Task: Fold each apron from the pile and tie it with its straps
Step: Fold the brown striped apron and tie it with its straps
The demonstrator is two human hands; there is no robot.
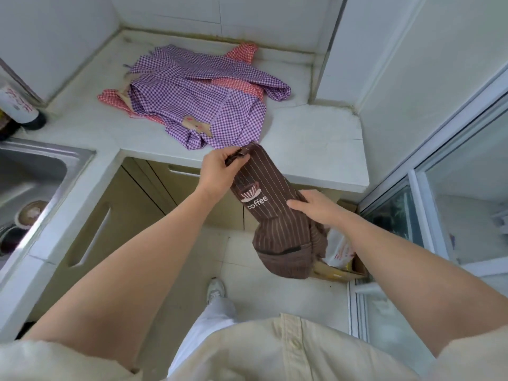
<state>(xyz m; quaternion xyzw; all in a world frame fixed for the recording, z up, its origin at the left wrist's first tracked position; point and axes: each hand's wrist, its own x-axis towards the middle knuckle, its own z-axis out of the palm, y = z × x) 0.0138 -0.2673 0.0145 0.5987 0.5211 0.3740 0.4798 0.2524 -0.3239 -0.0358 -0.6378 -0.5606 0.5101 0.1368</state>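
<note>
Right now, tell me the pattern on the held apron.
The apron is brown with thin pale stripes, coffee-cup print; head view.

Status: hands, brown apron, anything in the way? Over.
Left hand pinches the strap atop the brown apron. Right hand grips its middle, held before the counter. Checked aprons piled behind, nothing blocking.

Steel sink [46,150] set into white countertop [316,149], left side; labelled bottle [19,105] stands behind it. Cardboard box [336,274] holding white bag [339,248] sits on floor beside glass door [453,204].
</note>
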